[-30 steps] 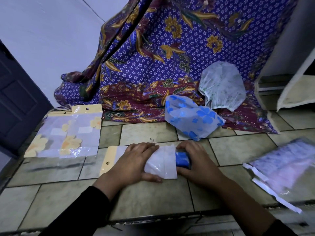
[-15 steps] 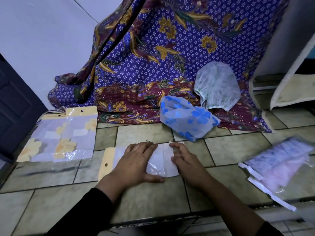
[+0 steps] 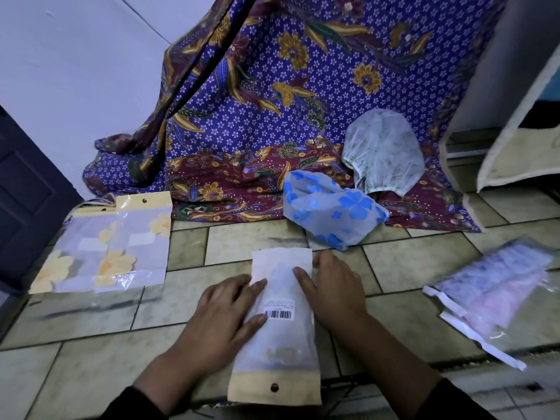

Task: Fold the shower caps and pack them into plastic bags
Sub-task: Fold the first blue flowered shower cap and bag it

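A packed plastic bag with a barcode label and a yellow header lies lengthwise on the tiled floor, header toward me. My left hand rests flat on its left edge, fingers straight. My right hand lies flat on its right edge, index finger on the bag. A blue-flowered shower cap sits loose just beyond, and a white green-patterned cap lies on the batik cloth.
Two packed bags with yellow flowers lie at the left. More plastic bags lie blurred at the right. A dark door stands at far left and a white shelf unit at far right.
The bag has turned from lying sideways to lengthwise, its header now toward me. The blue cap is fully inside, and both hands went from pushing it in to lying flat on the bag.
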